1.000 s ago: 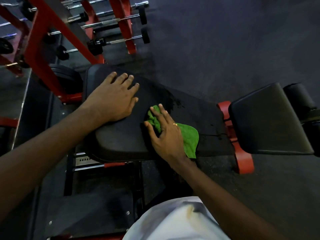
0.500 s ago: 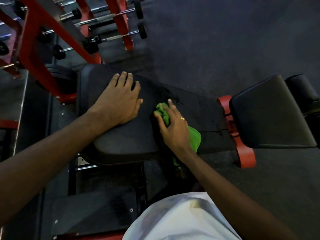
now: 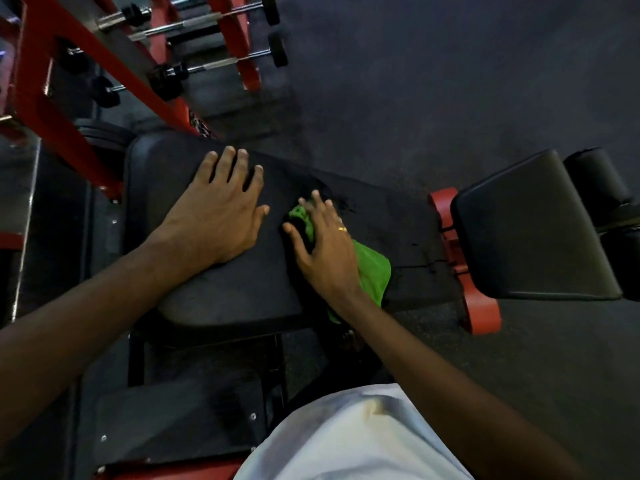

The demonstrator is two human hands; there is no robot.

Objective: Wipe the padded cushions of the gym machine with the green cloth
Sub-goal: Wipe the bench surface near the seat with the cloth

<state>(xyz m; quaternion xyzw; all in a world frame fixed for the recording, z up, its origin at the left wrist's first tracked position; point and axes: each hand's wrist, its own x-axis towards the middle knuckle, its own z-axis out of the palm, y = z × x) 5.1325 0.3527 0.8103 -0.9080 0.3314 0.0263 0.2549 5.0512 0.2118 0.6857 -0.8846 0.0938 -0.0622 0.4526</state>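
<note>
A: Flooring (image 3: 450,81), dark and speckled, fills the frame from 12 to 3 o'clock. Red frame (image 3: 114,67) crosses at 10 to 11 o'clock.

B: Cushion count?

A: Two flat pads and one roll. Large black cushion (image 3: 225,285) at centre; second cushion (image 3: 530,233) at 3 o'clock, set apart from the first by a red bracket (image 3: 481,313); roller pad (image 3: 599,174) just past it, cut off by the right edge.

B: Hand state?

A: Two hands, both flat on the large cushion. Left hand (image 3: 221,220): palm down, fingers spread, nothing gripped, bearing on the pad toward 10 o'clock. Right hand (image 3: 325,247): fingers splayed wide, pressing the green cloth (image 3: 372,271) onto the pad; not a closed fist. One ring (image 3: 342,229) on this hand.

B: Cloth location?

A: One cloth, on the large cushion just right of centre. A bunched end shows between thumb and forefinger at 11 o'clock of the hand; the wider part shows at 4 o'clock, and an edge drops over the near rim of the pad. The middle lies hidden under the palm.

B: Bars?

A: Several chromed bars (image 3: 221,64) on the rack at 11 o'clock; blurred, exact count not readable.
</note>
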